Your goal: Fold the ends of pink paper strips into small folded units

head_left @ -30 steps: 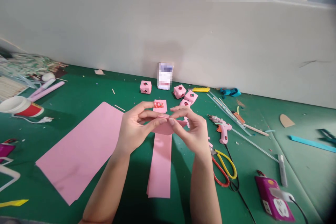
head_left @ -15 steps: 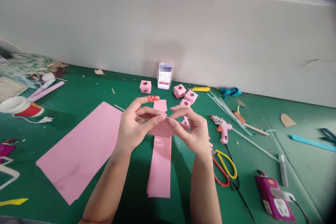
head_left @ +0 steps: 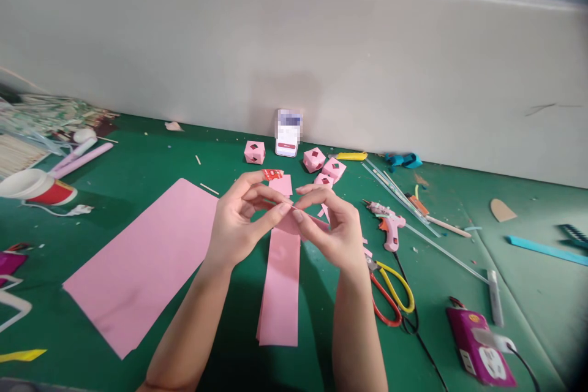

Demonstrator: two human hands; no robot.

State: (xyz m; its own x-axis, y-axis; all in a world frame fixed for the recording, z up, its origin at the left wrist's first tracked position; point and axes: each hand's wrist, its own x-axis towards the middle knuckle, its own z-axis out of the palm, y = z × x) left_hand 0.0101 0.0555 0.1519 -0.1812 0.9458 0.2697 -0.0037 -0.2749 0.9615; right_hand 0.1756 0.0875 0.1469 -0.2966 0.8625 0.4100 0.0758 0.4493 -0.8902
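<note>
Between my two hands is a small piece of pink paper [head_left: 288, 222], pinched at its upper edge by thumbs and fingers. My left hand [head_left: 245, 217] grips it from the left; a red patterned wrap covers one fingertip. From the right, my right hand [head_left: 331, 223] pinches the same piece, and its fingers hide part of it. Below them lie long pink paper strips [head_left: 281, 294], stacked slightly askew. A small pink paper square [head_left: 281, 185] rests just beyond my fingertips. Folded pink paper shapes with dark diamond openings stand farther back, one pink paper box [head_left: 255, 152] at the left.
Left of my arms lies a large pink sheet [head_left: 147, 263], with a paper cup [head_left: 50, 187] beyond it. A phone [head_left: 287, 133] leans against the wall. To the right are a glue gun [head_left: 391, 226], scissors [head_left: 397, 288], a yellow cutter [head_left: 353, 156] and a purple box [head_left: 480, 346].
The pink paper piece has tilted, so less of its face shows. Both hands stay close together, with only slight shifts of the fingers.
</note>
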